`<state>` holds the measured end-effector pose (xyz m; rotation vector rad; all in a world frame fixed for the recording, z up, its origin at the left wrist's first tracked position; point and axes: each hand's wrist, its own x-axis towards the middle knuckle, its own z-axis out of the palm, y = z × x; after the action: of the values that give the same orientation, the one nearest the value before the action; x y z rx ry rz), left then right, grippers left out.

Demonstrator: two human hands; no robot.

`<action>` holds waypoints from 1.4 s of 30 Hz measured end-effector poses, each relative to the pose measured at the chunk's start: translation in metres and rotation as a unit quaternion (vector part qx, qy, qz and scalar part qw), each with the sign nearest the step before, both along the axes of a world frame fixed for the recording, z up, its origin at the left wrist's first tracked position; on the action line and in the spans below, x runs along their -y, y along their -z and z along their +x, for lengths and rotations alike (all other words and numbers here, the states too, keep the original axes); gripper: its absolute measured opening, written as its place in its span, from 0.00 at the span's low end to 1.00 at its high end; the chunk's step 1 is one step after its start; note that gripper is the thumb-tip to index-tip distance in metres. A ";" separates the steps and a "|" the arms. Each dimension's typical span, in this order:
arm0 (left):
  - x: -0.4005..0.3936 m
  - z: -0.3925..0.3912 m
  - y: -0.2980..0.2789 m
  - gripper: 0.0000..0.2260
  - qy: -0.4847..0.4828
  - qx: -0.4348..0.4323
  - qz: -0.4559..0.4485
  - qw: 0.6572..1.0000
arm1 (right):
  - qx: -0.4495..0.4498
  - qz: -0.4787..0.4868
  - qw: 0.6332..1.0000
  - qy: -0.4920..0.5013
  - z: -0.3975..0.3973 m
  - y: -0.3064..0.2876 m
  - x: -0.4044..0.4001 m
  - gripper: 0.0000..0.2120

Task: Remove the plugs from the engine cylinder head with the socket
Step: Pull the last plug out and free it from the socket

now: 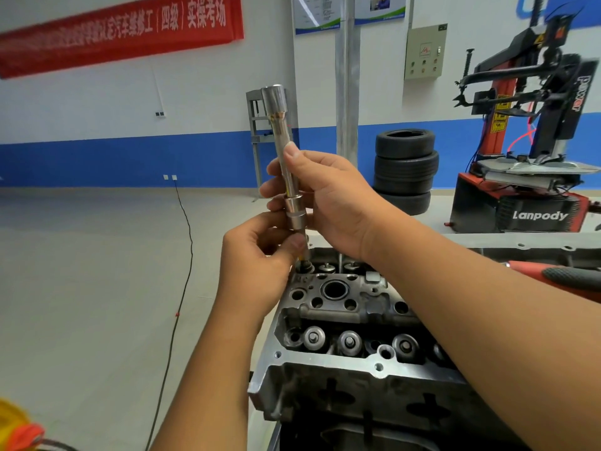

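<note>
Both hands are closed on the socket (284, 161), held upright above the far corner of the cylinder head (341, 323). Right hand (328, 193): fingers wrapped round the long chrome shaft, thumb laid up along it. Left hand (260, 255): thumb and fingertips pinched on the lower end, just under the stepped collar, where a thin stem with a yellowish band shows. That stem is probably a plug (304, 260) lodged in the socket mouth; its dark tip hangs just above, or touching, the head casting. Cannot tell which.

Socket's open drive end points up, well clear of the hands. No ratchet is fitted.

Below the hands: one large round bore (335, 289) in the head's top face looks empty. A row of valve spring caps (349, 341) runs nearer the body, under the right forearm.

Beyond the right forearm: a red-and-black tool handle (566, 275), partly hidden. Further out: stacked tyres (405, 167) and a tyre changer (527, 151).

Risks, judged from here:
- Plug drops from the socket as the left fingers pull. Cause: pinch grip on a small, likely oily stem. It could land on the casting or in an open bore.
- Ceramic cracks if the plug is levered sideways instead of drawn straight.
- Socket tilts in the one-handed hold and knocks the casting.
</note>
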<state>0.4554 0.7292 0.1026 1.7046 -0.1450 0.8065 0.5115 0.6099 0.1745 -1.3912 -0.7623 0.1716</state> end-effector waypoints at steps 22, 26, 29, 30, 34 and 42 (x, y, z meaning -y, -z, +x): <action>0.005 0.002 0.002 0.17 0.005 -0.007 -0.002 1.000 | -0.011 -0.004 1.000 0.004 0.000 0.000 0.002 0.15; 0.002 0.003 0.002 0.13 0.004 -0.013 -0.009 1.000 | -0.009 -0.009 1.000 0.004 0.001 0.000 0.002 0.15; 0.000 0.001 0.003 0.16 0.061 -0.039 -0.014 0.997 | -0.013 -0.010 1.000 0.006 0.002 0.000 0.003 0.16; 0.000 0.000 0.003 0.16 0.050 -0.036 -0.014 0.998 | -0.015 -0.009 1.000 0.003 0.002 0.000 0.003 0.16; 0.002 0.002 0.002 0.16 -0.026 -0.022 -0.015 0.999 | -0.019 -0.004 1.000 -0.005 0.002 0.001 0.002 0.16; 0.006 -0.001 0.000 0.16 0.019 -0.025 -0.024 0.999 | -0.026 -0.005 1.000 0.003 0.002 0.000 0.003 0.17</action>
<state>0.4549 0.7228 0.1027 1.6699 -0.1218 0.7322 0.5132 0.6069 0.1749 -1.3926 -0.7137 0.2057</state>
